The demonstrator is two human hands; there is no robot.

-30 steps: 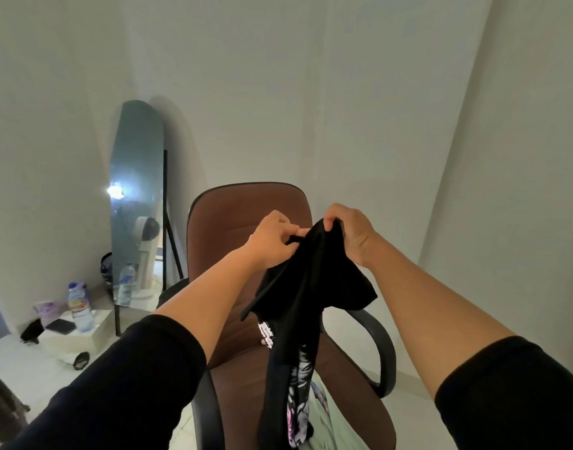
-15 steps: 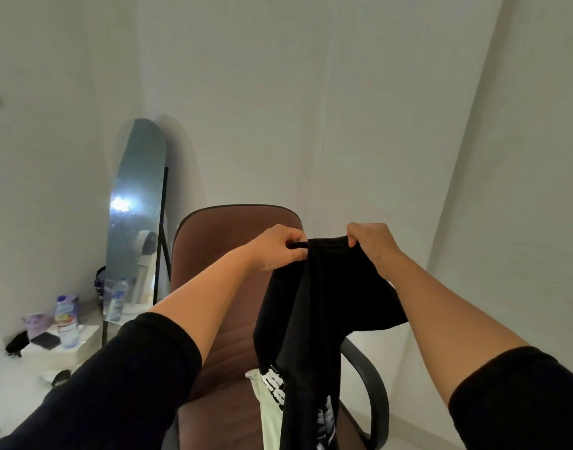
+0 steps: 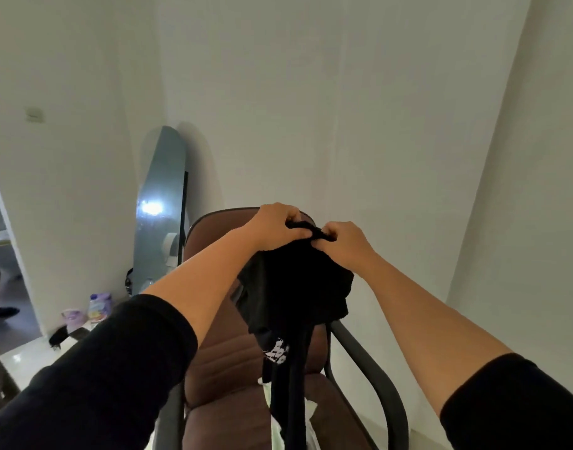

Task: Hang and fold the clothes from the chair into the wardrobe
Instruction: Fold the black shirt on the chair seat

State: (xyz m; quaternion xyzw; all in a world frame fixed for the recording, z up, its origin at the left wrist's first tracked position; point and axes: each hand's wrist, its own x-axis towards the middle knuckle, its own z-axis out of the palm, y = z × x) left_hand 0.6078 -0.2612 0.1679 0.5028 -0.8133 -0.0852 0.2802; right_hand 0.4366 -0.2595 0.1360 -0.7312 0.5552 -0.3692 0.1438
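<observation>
Fingers of the left hand (image 3: 277,226) and right hand (image 3: 345,243) are pinching the top edge of a black garment (image 3: 294,287), which is hanging straight down, long axis vertical, above the brown chair (image 3: 220,358), both hands equally near.
</observation>
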